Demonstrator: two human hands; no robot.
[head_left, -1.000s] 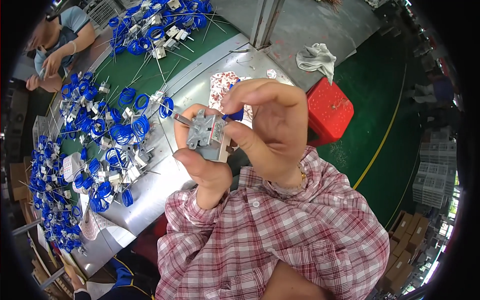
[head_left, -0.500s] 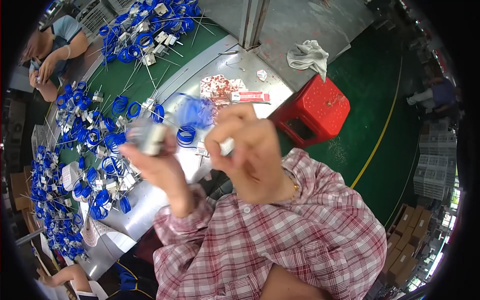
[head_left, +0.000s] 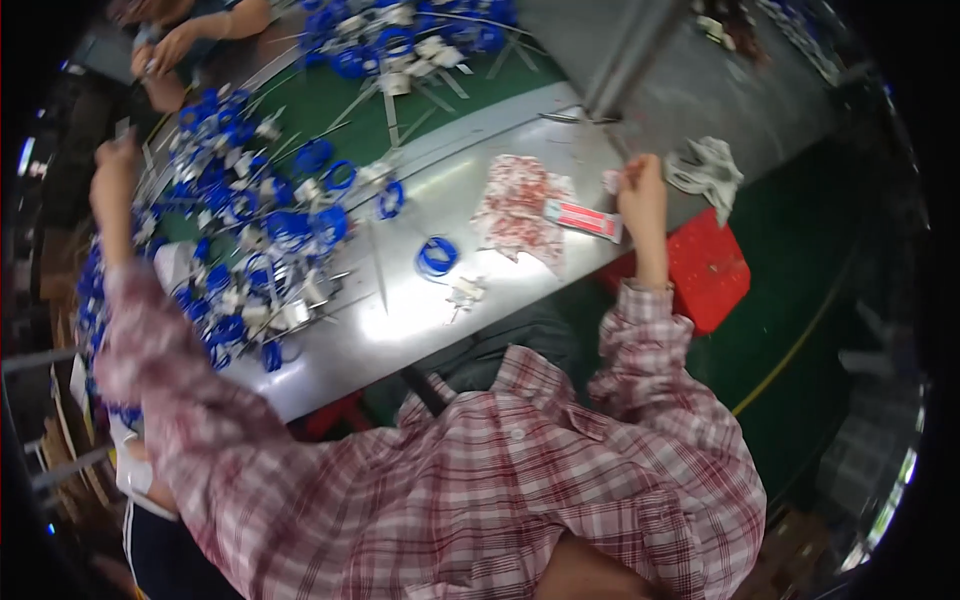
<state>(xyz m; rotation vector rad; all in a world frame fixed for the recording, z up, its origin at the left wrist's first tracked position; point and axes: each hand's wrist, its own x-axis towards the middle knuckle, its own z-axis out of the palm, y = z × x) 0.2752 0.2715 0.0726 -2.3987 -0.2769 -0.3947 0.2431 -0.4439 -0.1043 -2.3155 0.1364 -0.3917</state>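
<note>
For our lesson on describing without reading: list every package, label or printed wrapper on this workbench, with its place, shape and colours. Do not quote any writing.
Red packet: long, flat, red with a pale patch, on the metal bench beside the right hand.
Printed sheet: crumpled red-and-white wrapper, lying flat on the bench just left of the packet.
No screens or signs can be made out.

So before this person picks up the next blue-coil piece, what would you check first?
1. Left hand free: cannot tell; it is raised over the far end of the pile, blurred.
2. Right hand free: cannot tell; its fingers rest at the bench edge by a red and white packet.
3. Parts within reach: ok; a loose blue coil and a small white part lie on the metal bench.
4. Supply: ok; the pile of blue coils is large.
5. Picture sharpness: not ok; motion blur.
</note>
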